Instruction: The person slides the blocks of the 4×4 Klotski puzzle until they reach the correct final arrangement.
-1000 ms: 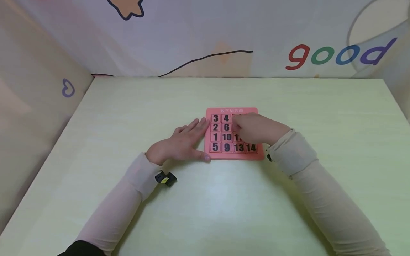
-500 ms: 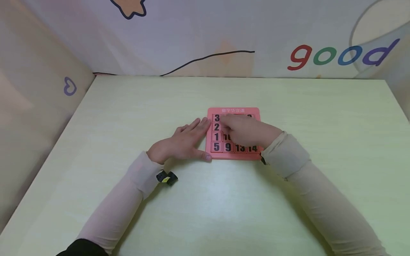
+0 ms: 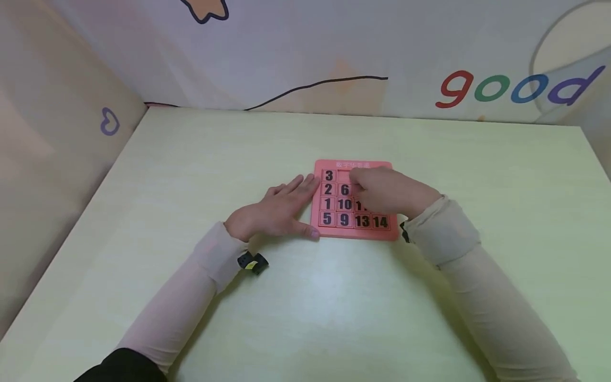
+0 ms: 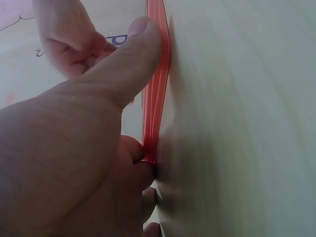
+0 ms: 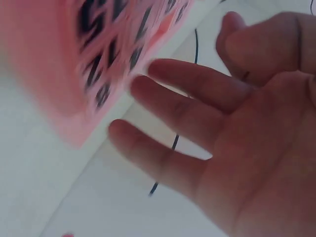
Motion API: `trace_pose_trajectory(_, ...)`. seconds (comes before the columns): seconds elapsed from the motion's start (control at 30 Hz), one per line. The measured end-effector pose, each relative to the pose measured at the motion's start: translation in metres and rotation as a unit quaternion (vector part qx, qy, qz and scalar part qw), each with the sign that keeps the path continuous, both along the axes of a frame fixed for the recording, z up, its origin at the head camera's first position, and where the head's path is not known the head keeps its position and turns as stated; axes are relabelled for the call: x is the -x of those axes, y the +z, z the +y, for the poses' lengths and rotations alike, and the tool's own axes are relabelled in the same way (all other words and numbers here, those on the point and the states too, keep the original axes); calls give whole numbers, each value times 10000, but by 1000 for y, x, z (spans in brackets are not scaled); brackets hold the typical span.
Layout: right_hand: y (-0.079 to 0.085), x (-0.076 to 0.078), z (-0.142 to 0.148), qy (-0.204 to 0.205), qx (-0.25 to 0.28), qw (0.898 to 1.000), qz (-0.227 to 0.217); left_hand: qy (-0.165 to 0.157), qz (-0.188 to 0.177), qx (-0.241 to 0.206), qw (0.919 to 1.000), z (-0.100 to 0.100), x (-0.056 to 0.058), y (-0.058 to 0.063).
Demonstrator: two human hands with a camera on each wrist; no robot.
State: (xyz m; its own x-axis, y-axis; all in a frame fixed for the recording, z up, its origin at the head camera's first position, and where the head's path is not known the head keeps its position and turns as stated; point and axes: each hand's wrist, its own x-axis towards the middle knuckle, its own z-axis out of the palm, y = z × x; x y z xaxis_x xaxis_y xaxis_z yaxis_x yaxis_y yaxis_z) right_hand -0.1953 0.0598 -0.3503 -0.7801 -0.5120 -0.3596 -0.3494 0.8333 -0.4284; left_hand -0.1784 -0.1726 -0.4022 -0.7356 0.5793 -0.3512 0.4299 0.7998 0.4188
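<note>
A pink sliding number puzzle (image 3: 316, 212) lies on the table. Its visible tiles include 3, 2, 1, 5, 6, 10, 9, 13 and 14, and the slot right of the 3 is bare. My left hand (image 3: 272, 215) braces the puzzle's left side, thumb and fingers spread; the left wrist view shows the thumb (image 4: 145, 49) against the puzzle's red edge (image 4: 157, 94). Over the upper right tiles, my right hand (image 3: 389, 191) points a bent index finger down, hiding what it touches. In the right wrist view, three loosely extended fingers (image 5: 163, 103) hang beside the blurred puzzle (image 5: 54, 84).
The pale green table (image 3: 305, 318) extends around the puzzle. A printed backdrop wall (image 3: 286, 53) with coloured "good" lettering stands behind it, and a side wall (image 3: 52, 159) rises at the left. A small black device (image 3: 253, 262) is strapped at the left wrist.
My right hand swept left over the top row, then back right. The 4 right of the 3 has left its slot, which now shows bare. My left hand stays at the puzzle's side.
</note>
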Motion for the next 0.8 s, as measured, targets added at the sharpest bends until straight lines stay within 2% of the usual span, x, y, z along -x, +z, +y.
trace_pose_trajectory(0.1,-3,-1,-18,349,262,9990,-30,9,-24,-55,10000,-1,-1,-3)
trace_pose_trajectory(0.23,-6,0,-36,667,232,9973,-225,-1,-29,-150,9999,-2,-2,-7)
trace_pose_trajectory(0.33,-7,3,-34,588,-124,9979,-250,-23,-9,-62,10000,-2,-2,-8)
trace_pose_trajectory(0.47,-3,7,-22,261,-378,9989,-138,-55,86,151,9998,-1,0,-5)
trace_pose_trajectory(0.57,0,7,-21,218,-265,9994,-4,-76,113,161,9998,0,2,-3)
trace_pose_trajectory(0.67,-1,4,-28,346,22,9993,122,-89,70,126,9999,0,2,-2)
trace_pose_trajectory(0.8,-2,1,-36,430,164,9989,-6,-73,25,142,9999,-1,2,-1)
